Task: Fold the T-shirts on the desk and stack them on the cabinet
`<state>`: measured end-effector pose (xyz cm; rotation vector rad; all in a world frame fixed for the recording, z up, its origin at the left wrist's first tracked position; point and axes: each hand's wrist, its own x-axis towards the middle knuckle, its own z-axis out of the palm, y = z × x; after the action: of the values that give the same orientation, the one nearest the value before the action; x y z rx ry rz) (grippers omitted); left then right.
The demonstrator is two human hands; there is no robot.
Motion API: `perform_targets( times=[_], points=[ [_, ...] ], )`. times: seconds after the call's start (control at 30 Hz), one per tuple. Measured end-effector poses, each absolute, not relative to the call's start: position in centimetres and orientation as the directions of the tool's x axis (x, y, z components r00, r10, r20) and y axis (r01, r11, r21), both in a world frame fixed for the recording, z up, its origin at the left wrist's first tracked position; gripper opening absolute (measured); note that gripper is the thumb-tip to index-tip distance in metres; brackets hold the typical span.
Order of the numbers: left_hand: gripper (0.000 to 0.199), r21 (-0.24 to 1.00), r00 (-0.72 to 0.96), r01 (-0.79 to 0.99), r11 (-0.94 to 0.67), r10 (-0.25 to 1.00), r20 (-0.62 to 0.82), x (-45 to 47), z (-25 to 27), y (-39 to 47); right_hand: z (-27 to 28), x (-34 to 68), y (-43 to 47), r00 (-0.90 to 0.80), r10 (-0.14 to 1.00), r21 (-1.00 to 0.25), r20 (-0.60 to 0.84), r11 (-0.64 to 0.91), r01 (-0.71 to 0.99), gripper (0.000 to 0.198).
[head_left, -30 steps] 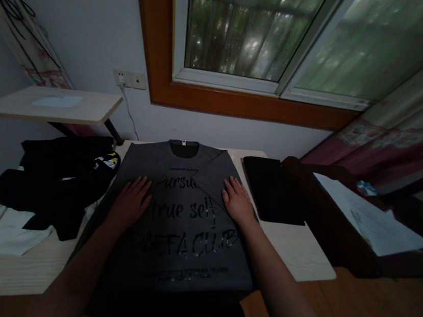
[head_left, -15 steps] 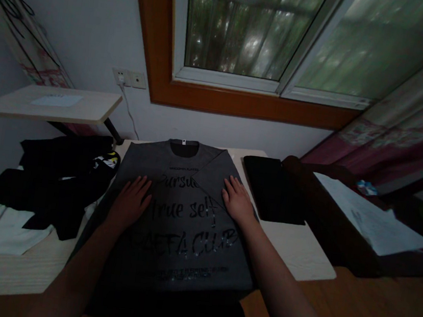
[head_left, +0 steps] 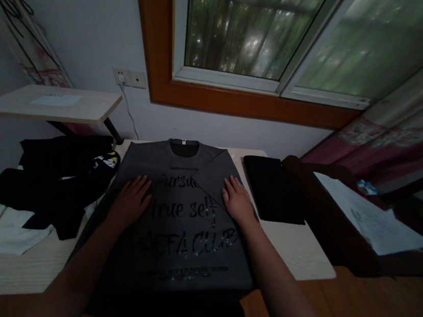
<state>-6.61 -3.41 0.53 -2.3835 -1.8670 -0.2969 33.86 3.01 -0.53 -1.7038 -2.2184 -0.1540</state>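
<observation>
A dark grey T-shirt [head_left: 177,216] lies spread front side up, its collar toward the wall and dark lettering across its chest. Its lower end hangs over the near table edge. My left hand [head_left: 131,200] rests flat on the left part of the shirt, fingers stretched out. On the right part, my right hand [head_left: 238,199] lies flat too, its fingers slightly spread. Neither hand grips the cloth. A crease line runs across the shirt beside my right hand.
Left of the shirt sits a heap of black and white clothes [head_left: 58,181], below a raised shelf [head_left: 98,106]. A folded black garment [head_left: 275,189] lies on the table [head_left: 296,251] at right. Farther right, white paper [head_left: 369,219] covers a dark brown surface. Behind are the wall and window.
</observation>
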Motion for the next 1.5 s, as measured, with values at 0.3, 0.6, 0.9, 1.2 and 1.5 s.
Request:
perform_targets(
  times=[0.3, 0.6, 0.9, 1.2, 1.5],
  points=[
    [0.054, 0.052, 0.235, 0.966, -0.252, 0.946, 0.224, -7.4, 0.5, -3.3, -0.3, 33.9, 2.8, -0.197, 0.923, -0.132, 0.330, 0.252, 0.959, 0.049],
    [0.055, 0.002, 0.214, 0.975, -0.221, 0.943, 0.256, -10.9, 0.0, -3.8, -0.1, 34.0, 2.6, -0.174, 0.918, -0.144, 0.356, 0.238, 0.960, 0.045],
    [0.053, 0.024, 0.202, 0.976, -0.217, 0.940, 0.274, -11.8, 0.3, -5.1, 0.6, 34.0, 2.0, -0.168, 0.914, -0.123, 0.369, 0.228, 0.966, 0.043],
    [0.053, 0.041, 0.205, 0.973, -0.226, 0.935, 0.290, -12.3, 0.2, -5.4, 1.1, 34.0, 1.4, -0.172, 0.903, -0.119, 0.393, 0.236, 0.964, 0.041],
    [0.053, 0.031, 0.200, 0.976, -0.217, 0.939, 0.281, -12.6, -0.1, -5.3, 1.0, 34.1, 1.5, -0.168, 0.905, -0.136, 0.391, 0.238, 0.962, 0.041]
  ],
)
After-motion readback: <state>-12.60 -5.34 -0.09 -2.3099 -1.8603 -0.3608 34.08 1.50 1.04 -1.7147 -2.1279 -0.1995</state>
